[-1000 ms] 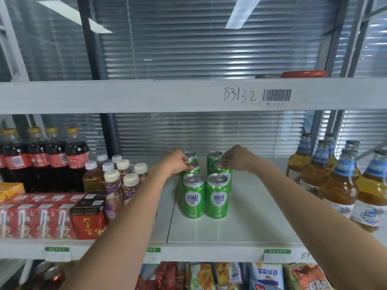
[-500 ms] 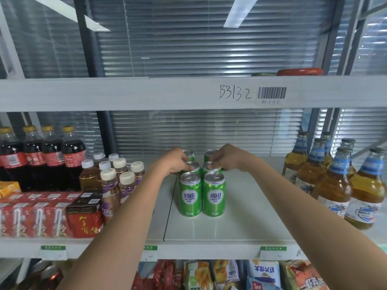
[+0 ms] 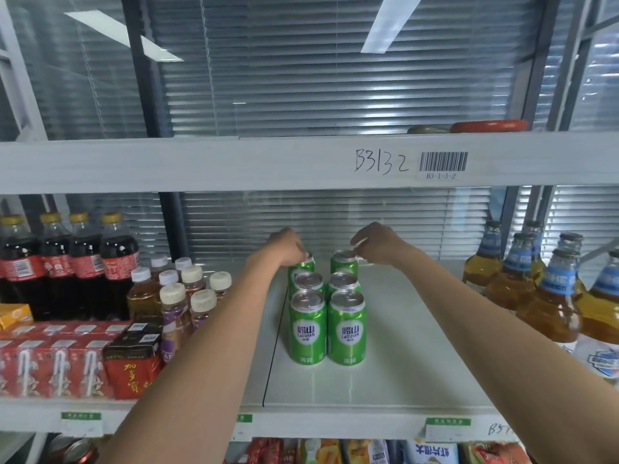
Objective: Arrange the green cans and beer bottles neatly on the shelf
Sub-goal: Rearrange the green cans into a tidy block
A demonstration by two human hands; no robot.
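Observation:
Several green cans stand in two straight columns on the white shelf point(image 3: 402, 380). The front pair point(image 3: 328, 329) shows white round logos. My left hand point(image 3: 288, 246) rests its fingertips on the top of the rear left can point(image 3: 303, 267). My right hand point(image 3: 376, 242) hovers with bent fingers at the rim of the rear right can point(image 3: 343, 262), holding nothing. Beer bottles point(image 3: 542, 296) with blue neck labels and amber liquid stand in a cluster at the shelf's right end.
Left of the cans stand small tea bottles with cream caps point(image 3: 181, 296), dark cola bottles point(image 3: 67, 269) and red drink cartons point(image 3: 67, 363). An upper shelf beam point(image 3: 234, 162) runs overhead. Snack packs point(image 3: 368, 452) fill the shelf below.
Both hands have moved back from the middle cans to the rear pair. The two columns of cans now stand straighter and closer together.

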